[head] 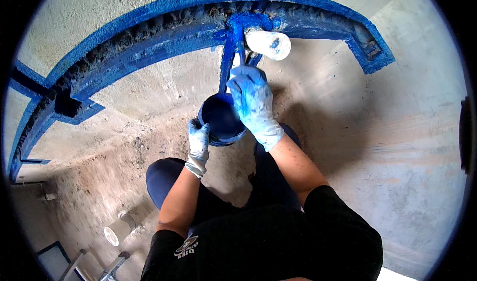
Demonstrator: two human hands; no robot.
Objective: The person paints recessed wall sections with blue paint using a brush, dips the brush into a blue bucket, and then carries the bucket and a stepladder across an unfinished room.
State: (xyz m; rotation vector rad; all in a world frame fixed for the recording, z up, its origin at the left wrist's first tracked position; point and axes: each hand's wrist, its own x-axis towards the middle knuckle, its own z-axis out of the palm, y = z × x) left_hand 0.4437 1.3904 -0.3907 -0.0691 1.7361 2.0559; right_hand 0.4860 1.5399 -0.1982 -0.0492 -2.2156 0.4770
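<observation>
In a white glove stained blue, my left hand (pixel 198 141) grips the near left rim of a round paint pot (pixel 203 113). The pot's inside is dark blue; how full it is cannot be made out. My right hand (pixel 250 94), gloved too and heavily smeared with blue, is closed around a paintbrush (pixel 241 51). The brush points away from me, its bristle end at fresh blue paint beside a white pipe stub (pixel 268 45). That stub sticks out from a blue-painted curved channel (pixel 164 48) in the wall. Blue marks show on the stub's end.
A second white pipe stub (pixel 120 229) stands out at the lower left. Long pale bars (pixel 113 268) and a blue-edged panel (pixel 56 260) lie near the lower left corner. Rough plastered wall (pixel 391 124) rises on the right. My bent knees (pixel 167 178) flank the pot.
</observation>
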